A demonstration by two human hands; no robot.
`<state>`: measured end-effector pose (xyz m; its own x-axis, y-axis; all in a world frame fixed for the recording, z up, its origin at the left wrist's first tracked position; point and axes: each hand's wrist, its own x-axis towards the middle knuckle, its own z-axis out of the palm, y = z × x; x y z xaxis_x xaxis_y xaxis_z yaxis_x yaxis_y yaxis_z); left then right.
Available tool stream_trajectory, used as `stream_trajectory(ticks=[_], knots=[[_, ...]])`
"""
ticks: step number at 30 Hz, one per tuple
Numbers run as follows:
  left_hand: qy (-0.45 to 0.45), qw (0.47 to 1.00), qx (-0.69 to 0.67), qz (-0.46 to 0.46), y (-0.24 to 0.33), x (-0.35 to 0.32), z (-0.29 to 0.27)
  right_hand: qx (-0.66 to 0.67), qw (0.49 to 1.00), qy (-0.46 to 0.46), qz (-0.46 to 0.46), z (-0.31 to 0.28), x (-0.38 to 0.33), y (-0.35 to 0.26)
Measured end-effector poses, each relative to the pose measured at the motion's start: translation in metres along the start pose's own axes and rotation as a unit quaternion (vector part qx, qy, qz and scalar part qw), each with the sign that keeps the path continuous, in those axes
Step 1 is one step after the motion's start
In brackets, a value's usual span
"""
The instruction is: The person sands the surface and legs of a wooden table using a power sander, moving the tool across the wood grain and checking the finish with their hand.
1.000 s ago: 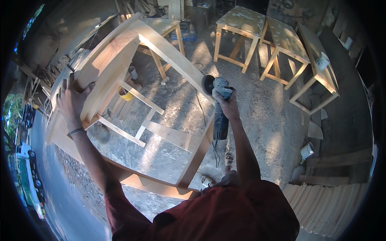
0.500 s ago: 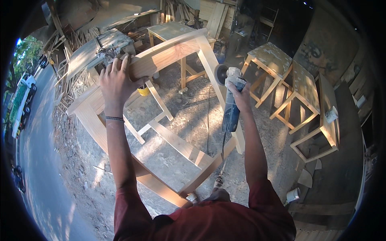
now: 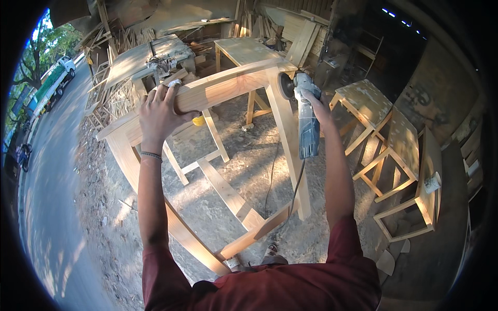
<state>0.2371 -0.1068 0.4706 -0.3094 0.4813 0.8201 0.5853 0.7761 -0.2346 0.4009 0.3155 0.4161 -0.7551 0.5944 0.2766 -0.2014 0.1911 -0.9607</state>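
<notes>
My left hand (image 3: 160, 116) is wrapped over the top rail of a pale wooden furniture frame (image 3: 236, 87), thumb under the rail's near side. The frame stands tilted on the ground in front of me, its legs and lower rails reaching down toward my feet. In my right hand (image 3: 318, 107) is a blue-grey angle grinder (image 3: 309, 129), held upright by its body. Its round dark disc (image 3: 285, 86) is at the outer edge of the right leg, near the corner with the top rail; whether it touches cannot be made out. A cord hangs from the grinder.
Wooden tables (image 3: 363, 101) stand on the right, with a white container (image 3: 432, 182) on one. Another table (image 3: 249, 50) is behind the frame. A cluttered bench (image 3: 137, 62) and scrap wood lie far left, beside a road (image 3: 57, 181) with a truck (image 3: 54, 83).
My right hand has brought the grinder's disc up to the frame's upper right corner. My left hand stays on the top rail. The whole view has shifted, and the scene sits lower.
</notes>
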Motion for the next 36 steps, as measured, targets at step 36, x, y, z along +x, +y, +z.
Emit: stream_trajectory(ticks=[36], knots=[[-0.035,0.999,0.039,0.004,-0.034,0.016,0.04,0.085,0.951,-0.034,0.294,-0.16,-0.248,0.197]])
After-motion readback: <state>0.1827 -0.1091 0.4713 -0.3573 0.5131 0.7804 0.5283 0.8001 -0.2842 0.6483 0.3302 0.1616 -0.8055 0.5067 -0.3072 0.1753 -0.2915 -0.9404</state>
